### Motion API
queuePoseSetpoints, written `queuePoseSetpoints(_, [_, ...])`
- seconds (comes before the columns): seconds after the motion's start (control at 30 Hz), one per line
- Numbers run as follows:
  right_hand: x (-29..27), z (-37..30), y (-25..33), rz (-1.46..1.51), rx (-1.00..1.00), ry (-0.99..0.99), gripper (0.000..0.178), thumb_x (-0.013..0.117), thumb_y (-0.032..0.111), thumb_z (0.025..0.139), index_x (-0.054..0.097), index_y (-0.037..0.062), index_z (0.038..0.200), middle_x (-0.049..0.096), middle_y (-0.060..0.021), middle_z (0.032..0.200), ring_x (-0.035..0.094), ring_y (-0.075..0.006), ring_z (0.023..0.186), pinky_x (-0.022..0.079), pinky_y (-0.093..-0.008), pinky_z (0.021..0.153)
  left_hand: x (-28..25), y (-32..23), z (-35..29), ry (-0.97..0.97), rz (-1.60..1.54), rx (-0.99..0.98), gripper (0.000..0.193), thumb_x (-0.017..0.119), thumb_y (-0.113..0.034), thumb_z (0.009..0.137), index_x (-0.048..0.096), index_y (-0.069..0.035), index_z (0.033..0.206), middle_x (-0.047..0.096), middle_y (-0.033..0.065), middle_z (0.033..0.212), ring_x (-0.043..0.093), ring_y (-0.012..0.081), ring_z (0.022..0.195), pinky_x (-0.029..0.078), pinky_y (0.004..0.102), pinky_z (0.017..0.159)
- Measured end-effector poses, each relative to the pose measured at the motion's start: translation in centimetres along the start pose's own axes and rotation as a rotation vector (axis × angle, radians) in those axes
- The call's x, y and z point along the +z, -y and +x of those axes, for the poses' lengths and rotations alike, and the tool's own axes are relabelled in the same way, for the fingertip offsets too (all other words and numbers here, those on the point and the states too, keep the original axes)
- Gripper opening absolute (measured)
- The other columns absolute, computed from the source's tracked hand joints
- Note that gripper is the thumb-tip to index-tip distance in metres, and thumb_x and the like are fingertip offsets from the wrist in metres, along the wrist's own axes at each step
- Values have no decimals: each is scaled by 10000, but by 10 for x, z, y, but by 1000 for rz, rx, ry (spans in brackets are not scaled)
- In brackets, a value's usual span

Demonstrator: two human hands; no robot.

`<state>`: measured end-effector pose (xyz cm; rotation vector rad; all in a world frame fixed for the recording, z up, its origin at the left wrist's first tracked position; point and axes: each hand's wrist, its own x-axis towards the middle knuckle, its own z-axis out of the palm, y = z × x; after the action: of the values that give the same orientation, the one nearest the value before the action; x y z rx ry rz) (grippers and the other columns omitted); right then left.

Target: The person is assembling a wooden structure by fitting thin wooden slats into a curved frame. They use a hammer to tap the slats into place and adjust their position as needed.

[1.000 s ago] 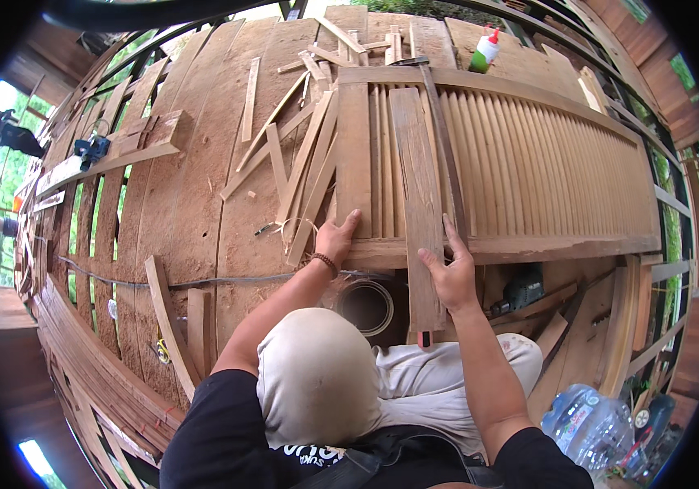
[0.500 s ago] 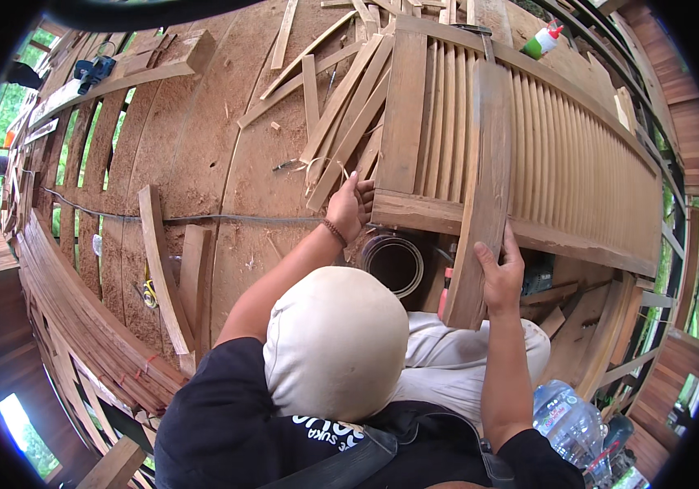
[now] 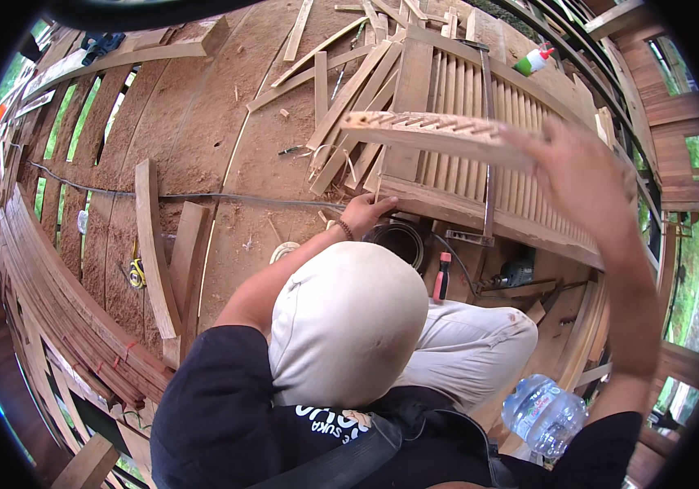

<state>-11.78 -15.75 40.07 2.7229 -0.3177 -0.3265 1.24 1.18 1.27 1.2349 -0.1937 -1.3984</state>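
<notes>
My right hand (image 3: 565,167), blurred by motion, grips one end of a slotted wooden board (image 3: 439,134). It is raised over a louvered wooden panel (image 3: 545,181), with a row of angled notches showing along the board's edge. At the panel's near left corner, my left hand (image 3: 368,213) holds the frame edge with its fingers and thumb, partly hidden under the wood. A metal bar clamp (image 3: 489,175) runs across the panel from far to near side.
Below the panel are an open can (image 3: 398,240), a red-handled screwdriver (image 3: 442,277) and a power drill (image 3: 516,273). Loose wood strips (image 3: 349,98) lie left of it. A black cable (image 3: 235,196) crosses the dusty floor. A glue bottle (image 3: 533,61) lies beyond; a water bottle (image 3: 545,414) nearer.
My right hand has lifted the board off the panel and swung it up, turned crosswise, uncovering the bar clamp and screwdriver. My left hand has moved onto the panel's corner.
</notes>
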Motion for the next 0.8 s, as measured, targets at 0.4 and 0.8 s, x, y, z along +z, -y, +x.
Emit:
queuePoseSetpoints(0.4, [-77, 108, 66, -516, -237, 220, 483, 748, 284, 898, 663, 264, 1374, 690, -100, 961, 717, -240, 867, 606, -384, 740, 29, -4, -17, -99, 97, 81, 476, 758, -359, 950, 715, 72, 1148, 758, 87, 1039, 685, 123, 927, 534, 280, 826])
queuePoseSetpoints(0.8, [-78, 122, 96, -544, -182, 421, 317, 720, 288, 931, 754, 170, 1223, 746, -104, 941, 749, -268, 947, 620, -403, 789, 8, 16, 3, -154, 69, 98, 472, 784, -324, 929, 705, 92, 1139, 758, 120, 1038, 706, 146, 908, 560, 287, 805])
